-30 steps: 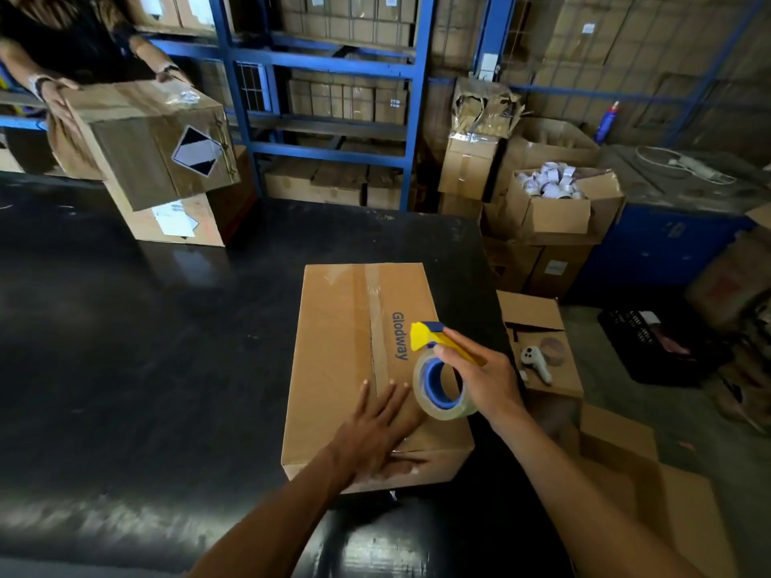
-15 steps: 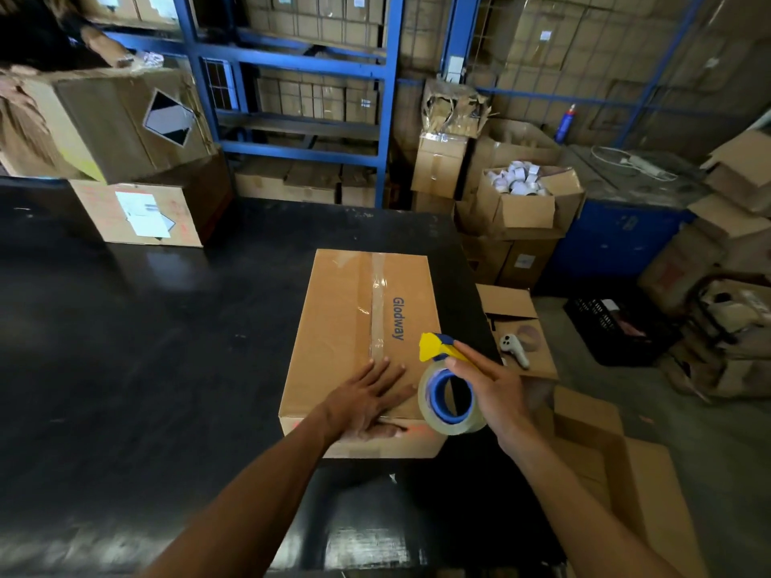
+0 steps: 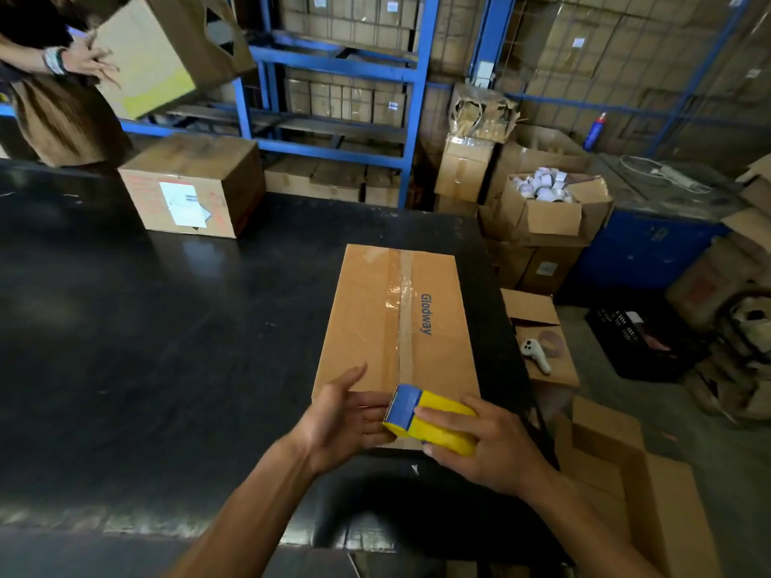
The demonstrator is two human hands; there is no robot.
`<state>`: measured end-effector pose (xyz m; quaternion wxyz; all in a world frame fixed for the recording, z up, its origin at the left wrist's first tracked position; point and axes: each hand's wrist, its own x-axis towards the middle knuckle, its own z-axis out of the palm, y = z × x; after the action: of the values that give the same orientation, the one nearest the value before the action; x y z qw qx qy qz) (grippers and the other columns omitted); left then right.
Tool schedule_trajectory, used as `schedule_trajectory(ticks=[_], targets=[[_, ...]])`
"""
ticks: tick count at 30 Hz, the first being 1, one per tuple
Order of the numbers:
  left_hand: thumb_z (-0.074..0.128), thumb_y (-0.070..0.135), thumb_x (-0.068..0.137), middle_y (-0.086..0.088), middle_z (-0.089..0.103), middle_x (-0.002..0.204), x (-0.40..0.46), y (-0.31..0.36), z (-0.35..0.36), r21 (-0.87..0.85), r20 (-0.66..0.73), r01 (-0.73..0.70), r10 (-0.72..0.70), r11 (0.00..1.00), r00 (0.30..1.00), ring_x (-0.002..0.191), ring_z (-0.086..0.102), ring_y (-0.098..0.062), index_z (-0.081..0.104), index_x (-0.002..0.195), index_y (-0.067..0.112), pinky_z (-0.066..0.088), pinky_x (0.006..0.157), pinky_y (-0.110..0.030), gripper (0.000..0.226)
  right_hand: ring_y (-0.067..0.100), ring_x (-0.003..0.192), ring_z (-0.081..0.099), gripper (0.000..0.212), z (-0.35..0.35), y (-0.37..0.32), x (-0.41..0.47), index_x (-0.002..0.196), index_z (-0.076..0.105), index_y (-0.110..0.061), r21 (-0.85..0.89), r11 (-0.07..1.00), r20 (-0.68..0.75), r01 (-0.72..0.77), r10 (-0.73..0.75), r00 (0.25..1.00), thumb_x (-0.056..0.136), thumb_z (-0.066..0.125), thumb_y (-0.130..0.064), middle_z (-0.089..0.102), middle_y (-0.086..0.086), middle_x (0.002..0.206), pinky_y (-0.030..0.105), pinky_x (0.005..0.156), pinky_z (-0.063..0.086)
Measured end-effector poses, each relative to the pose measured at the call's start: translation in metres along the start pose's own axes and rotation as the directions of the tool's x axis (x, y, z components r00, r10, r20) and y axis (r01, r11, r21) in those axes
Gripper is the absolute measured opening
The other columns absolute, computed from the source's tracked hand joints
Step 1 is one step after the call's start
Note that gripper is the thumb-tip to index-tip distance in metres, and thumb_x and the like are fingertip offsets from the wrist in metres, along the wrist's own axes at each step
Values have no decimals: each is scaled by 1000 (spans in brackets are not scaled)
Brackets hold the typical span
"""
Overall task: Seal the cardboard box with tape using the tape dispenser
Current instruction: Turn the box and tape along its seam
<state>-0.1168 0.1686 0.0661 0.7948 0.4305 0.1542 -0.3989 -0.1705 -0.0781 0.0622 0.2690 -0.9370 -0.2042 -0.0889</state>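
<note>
A flat brown cardboard box [image 3: 367, 319] printed "Glodway" lies on the black table [image 3: 167, 348], with clear tape running along its centre seam. My right hand [image 3: 479, 444] grips a yellow and blue tape dispenser [image 3: 421, 415] at the box's near edge, over the seam's end. My left hand [image 3: 342, 415] is beside the dispenser's blue front, fingers spread and touching it at the box's near left corner. The tape roll itself is hidden under the dispenser and my hand.
Another cardboard box [image 3: 192, 185] with a white label stands at the table's far left. A person [image 3: 54, 77] behind it holds up a large box [image 3: 167, 48]. Blue shelving [image 3: 333, 77] and stacked cartons fill the back. Open boxes and a black crate [image 3: 642, 340] sit on the floor to the right.
My right hand has turned the dispenser over and brought it down to the box's near edge. My left hand has lifted off the box top and moved to the dispenser's front.
</note>
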Motion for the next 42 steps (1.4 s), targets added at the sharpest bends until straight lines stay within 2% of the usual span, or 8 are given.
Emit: schedule_trajectory(ticks=[5,9,13,18,23,30,36,42], targets=[[64,27,88,-22,73,108,-11,-17,-18,-25,-139,-40,36,999,990,87,74,-30,67,118,-3,60,75,-38,42,-8,95,50,51,21,-11,0,128,53,-61,100,995,59,6,-12,998,79,68,-66,45,-31,113,10,79,42],[66,15,89,-14,76,90,-13,-21,-23,-61,-211,-70,55,996,976,74,75,-23,71,93,7,60,67,-33,10,5,104,61,50,32,-15,4,125,62,-52,324,945,-8,-39,44,999,78,77,-54,60,-13,116,22,84,49],[63,4,91,-15,76,81,-7,-18,-21,-31,-303,-123,108,992,947,66,75,-22,72,90,1,61,57,-30,9,10,106,61,50,38,-17,10,124,61,-54,341,938,-10,-57,64,998,77,75,-58,62,-10,116,31,86,53],[66,-1,86,-15,75,75,-2,-12,-18,138,-450,-209,249,968,857,60,72,-21,76,88,-3,58,53,-29,11,10,94,59,51,35,-20,27,128,53,-61,229,973,93,-11,-11,996,79,70,-64,59,-5,104,30,79,52],[62,-7,88,-18,72,70,-4,2,-40,150,-572,-352,371,924,732,59,70,-22,72,86,-6,62,63,-36,10,3,80,48,51,10,-6,40,126,44,-71,-14,997,169,74,-71,983,78,63,-70,48,-14,93,8,66,34],[73,15,89,0,78,83,14,-22,-66,489,-512,-454,667,745,542,75,72,-11,78,87,20,56,72,-28,7,18,84,58,54,-4,4,50,130,42,-68,-243,965,327,101,-17,945,77,43,-76,55,0,101,29,68,45],[75,17,87,7,78,85,28,-34,-71,513,-616,-403,652,758,442,83,72,-8,81,91,23,51,75,-18,9,21,56,56,46,6,-9,57,120,64,-53,-373,899,365,227,-83,927,76,51,-60,51,-2,78,25,46,38],[73,13,87,6,76,83,38,-38,-71,482,-681,-395,618,782,394,77,67,1,80,94,18,46,64,-4,11,28,74,62,51,16,-16,71,131,52,-57,-484,851,447,205,39,894,80,47,-62,52,1,92,34,63,48]])
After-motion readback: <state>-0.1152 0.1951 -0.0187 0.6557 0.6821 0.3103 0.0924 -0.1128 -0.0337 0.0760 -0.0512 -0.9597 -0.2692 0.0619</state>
